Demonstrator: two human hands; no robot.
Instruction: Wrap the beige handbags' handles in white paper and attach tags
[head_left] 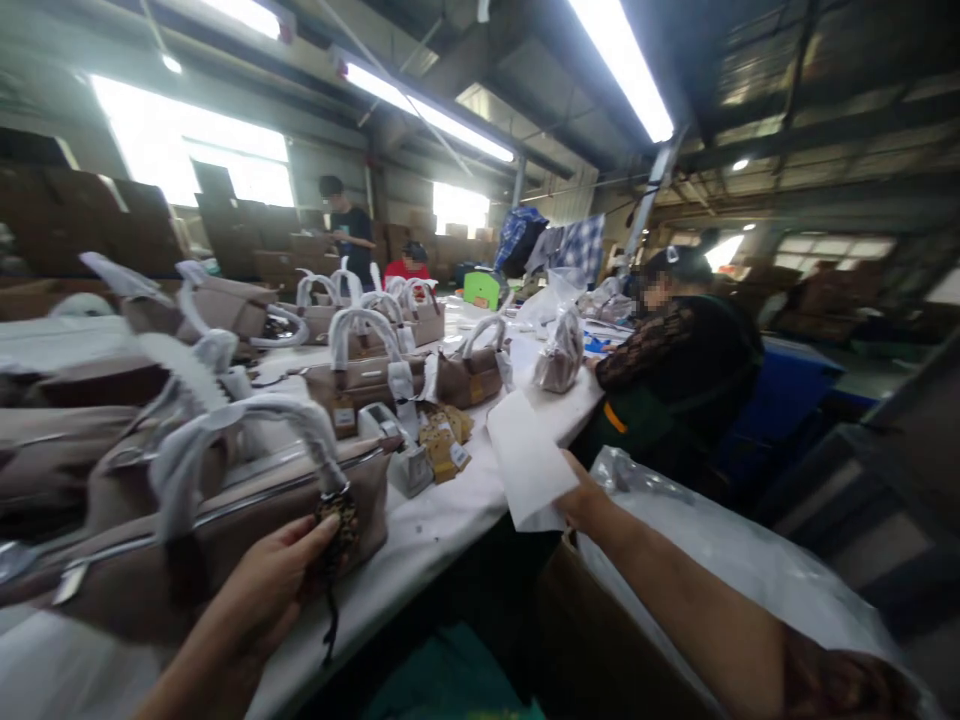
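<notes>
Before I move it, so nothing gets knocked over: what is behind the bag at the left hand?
Beyond the nearest bag, other bags and some tan tags show on the white table. Whatever lies low against the nearest bag's far side is hidden by it.

The nearest handbag (240,532) has a smooth, matt body and a shiny, metal-looking zip (251,499); its handle (255,408) is wrapped in thin, creased, paper-like material. The white sheet (529,460) is matt paper. Clear plastic sheeting (720,525) looks glossy and crinkled.

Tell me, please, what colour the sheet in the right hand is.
The sheet is white, as the head view shows.
</notes>
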